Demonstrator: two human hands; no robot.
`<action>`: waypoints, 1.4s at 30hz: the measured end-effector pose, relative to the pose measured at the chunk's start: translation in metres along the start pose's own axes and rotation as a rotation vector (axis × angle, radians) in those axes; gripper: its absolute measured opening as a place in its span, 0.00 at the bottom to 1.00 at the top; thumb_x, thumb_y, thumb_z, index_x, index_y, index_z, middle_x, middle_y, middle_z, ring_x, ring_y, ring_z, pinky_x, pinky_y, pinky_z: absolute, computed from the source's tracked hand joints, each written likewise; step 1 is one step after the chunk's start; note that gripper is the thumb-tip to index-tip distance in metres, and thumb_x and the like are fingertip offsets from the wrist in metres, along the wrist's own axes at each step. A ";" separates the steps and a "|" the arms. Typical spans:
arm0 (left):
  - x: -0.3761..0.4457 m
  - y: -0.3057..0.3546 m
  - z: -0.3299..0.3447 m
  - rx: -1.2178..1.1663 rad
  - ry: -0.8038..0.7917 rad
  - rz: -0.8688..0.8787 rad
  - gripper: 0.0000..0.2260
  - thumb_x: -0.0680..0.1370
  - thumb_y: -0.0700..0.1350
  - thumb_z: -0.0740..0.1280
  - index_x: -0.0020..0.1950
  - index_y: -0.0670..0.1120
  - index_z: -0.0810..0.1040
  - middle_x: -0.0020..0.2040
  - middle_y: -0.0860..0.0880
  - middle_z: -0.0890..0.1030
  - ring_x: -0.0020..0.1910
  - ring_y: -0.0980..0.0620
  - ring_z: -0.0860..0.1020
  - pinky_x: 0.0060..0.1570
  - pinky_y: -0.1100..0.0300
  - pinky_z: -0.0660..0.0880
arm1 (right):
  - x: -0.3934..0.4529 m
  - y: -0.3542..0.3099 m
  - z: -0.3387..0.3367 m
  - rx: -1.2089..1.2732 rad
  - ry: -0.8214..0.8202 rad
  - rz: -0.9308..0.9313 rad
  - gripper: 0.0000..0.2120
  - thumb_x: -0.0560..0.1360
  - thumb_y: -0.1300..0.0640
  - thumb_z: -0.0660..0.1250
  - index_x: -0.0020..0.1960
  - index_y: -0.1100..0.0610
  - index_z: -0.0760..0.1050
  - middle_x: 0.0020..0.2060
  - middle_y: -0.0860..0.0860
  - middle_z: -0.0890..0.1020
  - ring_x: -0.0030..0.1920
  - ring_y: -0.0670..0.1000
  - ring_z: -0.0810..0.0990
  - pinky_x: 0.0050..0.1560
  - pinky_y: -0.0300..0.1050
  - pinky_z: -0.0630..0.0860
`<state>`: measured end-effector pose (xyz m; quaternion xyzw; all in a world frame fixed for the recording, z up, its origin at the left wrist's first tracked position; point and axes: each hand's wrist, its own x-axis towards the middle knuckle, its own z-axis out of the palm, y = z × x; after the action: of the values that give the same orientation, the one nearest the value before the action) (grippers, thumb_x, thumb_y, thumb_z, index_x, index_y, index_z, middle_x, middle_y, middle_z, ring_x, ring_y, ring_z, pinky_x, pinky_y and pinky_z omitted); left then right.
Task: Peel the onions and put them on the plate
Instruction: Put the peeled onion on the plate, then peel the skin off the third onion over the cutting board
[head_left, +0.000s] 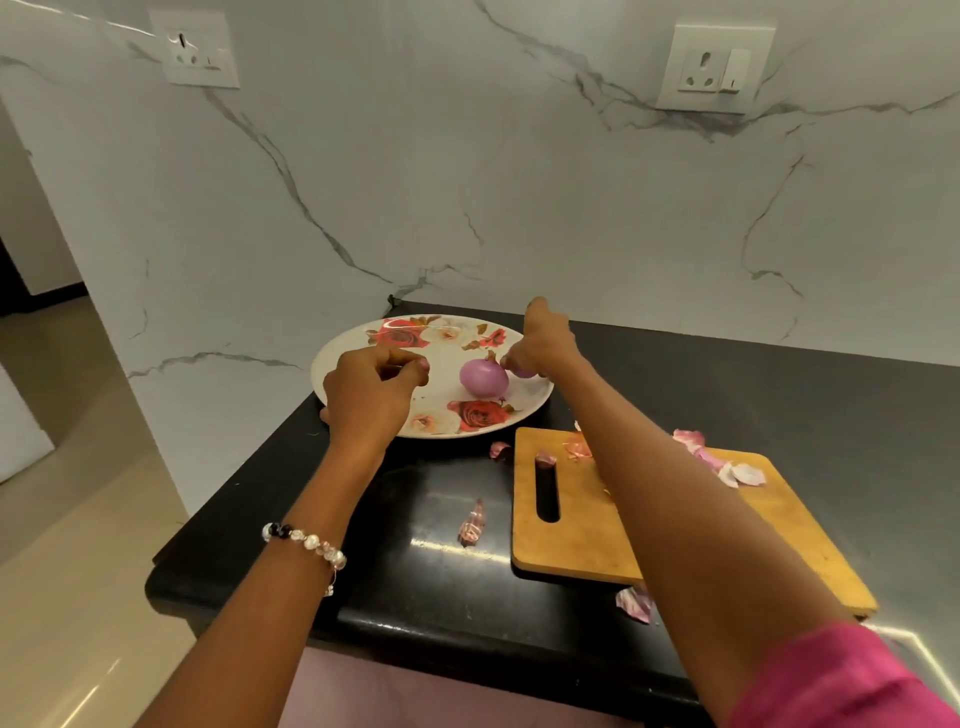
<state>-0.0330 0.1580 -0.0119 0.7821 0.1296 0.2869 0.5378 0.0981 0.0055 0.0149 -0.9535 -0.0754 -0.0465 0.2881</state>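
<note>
Bare counter (426, 519) (left of board (582, 530))

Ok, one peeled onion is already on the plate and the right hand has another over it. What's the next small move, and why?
Probably lower the right hand and release its grip so the small peeled onion rests on the floral plate beside the larger peeled onion. It is already over the plate, and only skins show on the cutting board.

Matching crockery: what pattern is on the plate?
Red and white roses on the white plate, head view.
</note>
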 end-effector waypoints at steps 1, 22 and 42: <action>-0.001 -0.001 -0.002 -0.018 -0.013 -0.003 0.10 0.74 0.48 0.72 0.34 0.59 0.80 0.39 0.57 0.83 0.46 0.53 0.80 0.55 0.40 0.75 | 0.003 0.000 0.003 0.012 -0.003 0.011 0.32 0.71 0.59 0.77 0.67 0.63 0.63 0.61 0.63 0.75 0.59 0.62 0.77 0.59 0.55 0.78; -0.067 0.033 0.027 -0.069 -0.224 0.146 0.04 0.73 0.42 0.73 0.46 0.48 0.84 0.42 0.51 0.84 0.44 0.55 0.81 0.49 0.58 0.78 | -0.138 0.068 -0.103 0.699 0.142 -0.077 0.08 0.78 0.63 0.69 0.57 0.61 0.80 0.46 0.57 0.84 0.45 0.54 0.85 0.46 0.48 0.84; -0.064 0.057 0.097 0.233 -0.573 0.388 0.08 0.74 0.40 0.72 0.52 0.45 0.82 0.44 0.48 0.82 0.40 0.54 0.81 0.43 0.60 0.81 | -0.138 0.133 -0.074 0.058 -0.098 -0.419 0.22 0.73 0.54 0.75 0.65 0.53 0.77 0.59 0.49 0.81 0.56 0.44 0.75 0.55 0.31 0.70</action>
<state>-0.0330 0.0285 -0.0043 0.8967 -0.1454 0.1364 0.3951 -0.0189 -0.1614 -0.0138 -0.9093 -0.2873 -0.0566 0.2956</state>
